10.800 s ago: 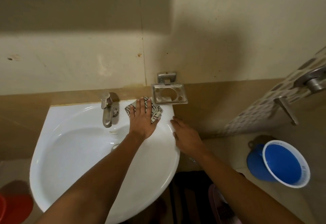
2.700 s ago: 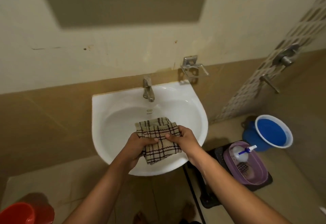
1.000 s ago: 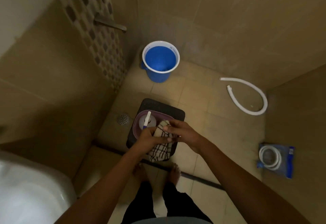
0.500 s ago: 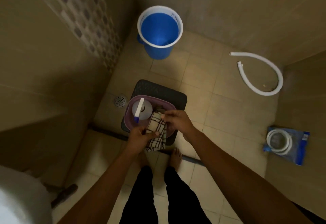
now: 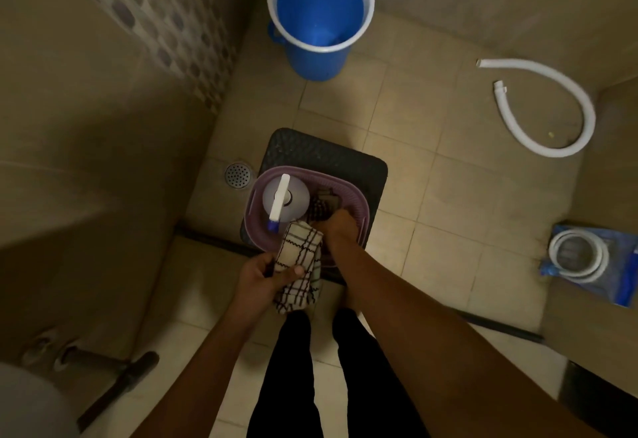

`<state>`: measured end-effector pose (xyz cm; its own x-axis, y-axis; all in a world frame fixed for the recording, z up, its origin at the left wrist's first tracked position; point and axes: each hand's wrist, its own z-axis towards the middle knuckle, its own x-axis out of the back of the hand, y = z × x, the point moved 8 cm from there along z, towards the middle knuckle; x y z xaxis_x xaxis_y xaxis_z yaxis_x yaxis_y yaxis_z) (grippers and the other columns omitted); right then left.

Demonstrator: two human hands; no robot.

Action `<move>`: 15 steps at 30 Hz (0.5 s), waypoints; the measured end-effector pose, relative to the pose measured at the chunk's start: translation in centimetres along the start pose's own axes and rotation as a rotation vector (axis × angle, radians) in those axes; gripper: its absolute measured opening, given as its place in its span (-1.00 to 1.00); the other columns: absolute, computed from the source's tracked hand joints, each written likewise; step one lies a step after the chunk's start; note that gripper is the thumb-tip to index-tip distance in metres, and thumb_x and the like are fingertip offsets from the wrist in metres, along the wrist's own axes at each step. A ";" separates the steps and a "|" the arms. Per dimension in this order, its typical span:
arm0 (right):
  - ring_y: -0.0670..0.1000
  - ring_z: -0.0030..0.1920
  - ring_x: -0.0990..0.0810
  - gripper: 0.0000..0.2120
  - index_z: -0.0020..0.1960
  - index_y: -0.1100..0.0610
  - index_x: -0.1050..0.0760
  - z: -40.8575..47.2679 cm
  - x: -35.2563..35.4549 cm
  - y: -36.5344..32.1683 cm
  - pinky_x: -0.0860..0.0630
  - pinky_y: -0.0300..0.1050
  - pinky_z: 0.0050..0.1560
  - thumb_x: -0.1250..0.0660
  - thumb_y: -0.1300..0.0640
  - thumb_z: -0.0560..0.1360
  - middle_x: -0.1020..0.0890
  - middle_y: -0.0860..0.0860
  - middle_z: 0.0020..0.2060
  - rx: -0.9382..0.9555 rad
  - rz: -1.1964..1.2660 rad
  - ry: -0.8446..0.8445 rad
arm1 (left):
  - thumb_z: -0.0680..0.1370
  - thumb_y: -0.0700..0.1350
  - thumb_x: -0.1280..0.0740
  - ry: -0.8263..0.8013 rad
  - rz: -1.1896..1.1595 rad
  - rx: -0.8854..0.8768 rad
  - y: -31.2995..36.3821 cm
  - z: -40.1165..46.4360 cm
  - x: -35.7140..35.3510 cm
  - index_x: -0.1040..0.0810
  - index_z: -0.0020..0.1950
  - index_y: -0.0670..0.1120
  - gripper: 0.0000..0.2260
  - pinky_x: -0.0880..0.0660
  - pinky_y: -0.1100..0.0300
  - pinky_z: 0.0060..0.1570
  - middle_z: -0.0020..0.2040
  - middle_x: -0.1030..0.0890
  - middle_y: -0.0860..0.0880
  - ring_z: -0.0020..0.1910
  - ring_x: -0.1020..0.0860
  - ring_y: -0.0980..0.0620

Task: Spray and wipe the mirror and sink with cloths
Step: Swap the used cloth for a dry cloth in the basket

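I look straight down at the bathroom floor. My left hand [image 5: 264,273] grips a folded cream cloth with dark checks [image 5: 299,265], held just above the near rim of a purple basket [image 5: 359,203]. My right hand [image 5: 336,227] reaches down into the basket beside a second, darker cloth [image 5: 322,206]; its fingers are hidden, so I cannot tell whether they hold anything. A clear spray bottle with a white and blue nozzle [image 5: 281,201] stands upright in the basket's left half. The white sink's edge [image 5: 31,403] shows at the bottom left.
The basket sits on a dark stool or mat [image 5: 345,158]. A blue bucket with a white rim [image 5: 319,16] stands beyond it. A floor drain [image 5: 237,174], a curved white hose [image 5: 552,109] and a packaged coiled hose [image 5: 583,258] lie around. My legs are below.
My right hand has let go of the checked cloth and dropped into the basket. My left hand still holds the cloth, now nearer the basket. The view has moved closer to the floor.
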<state>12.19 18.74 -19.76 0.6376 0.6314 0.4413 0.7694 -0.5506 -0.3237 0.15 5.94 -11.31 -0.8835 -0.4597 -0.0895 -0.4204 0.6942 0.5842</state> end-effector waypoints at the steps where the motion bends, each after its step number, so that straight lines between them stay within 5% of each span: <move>1: 0.15 0.22 -0.53 -0.57 0.28 0.22 -0.42 0.1 -0.1 0.1 -0.47 -0.04 0.22 -0.39 0.00 0.52 -0.55 0.15 0.21 -0.005 -0.014 0.016 | 0.47 -0.37 -0.41 0.000 -0.006 0.003 -0.1 0.1 0.2 -0.65 0.00 -0.14 -0.81 -0.63 0.20 -0.20 -0.09 -0.74 -0.07 -0.13 -0.71 0.01; 10: 0.17 0.30 -0.48 -0.47 0.37 0.20 -0.36 0.7 0.0 0.2 -0.43 0.01 0.32 -0.44 0.05 0.49 -0.49 0.15 0.30 -0.081 0.030 0.017 | 0.47 -0.35 -0.42 -0.002 -0.017 0.006 0.1 0.7 0.9 -0.63 0.09 -0.19 -0.79 -0.64 0.19 -0.19 -0.04 -0.73 -0.12 -0.10 -0.71 -0.02; 15: 0.10 0.10 -0.58 -0.70 0.18 0.17 -0.51 -0.9 1.5 -0.4 -0.54 -0.08 0.09 -0.42 0.09 0.49 -0.61 0.10 0.10 -0.021 0.107 0.074 | 0.48 -0.35 -0.40 -0.017 -0.007 0.002 1.0 -0.3 0.5 -0.63 0.08 -0.18 -0.80 -0.62 0.24 -0.23 -0.07 -0.73 -0.06 -0.14 -0.71 0.04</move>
<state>12.80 19.41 -18.28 0.7109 0.5267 0.4659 0.6955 -0.6247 -0.3550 -0.67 6.20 -10.54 -0.8840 -0.4549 -0.1076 -0.4270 0.6920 0.5821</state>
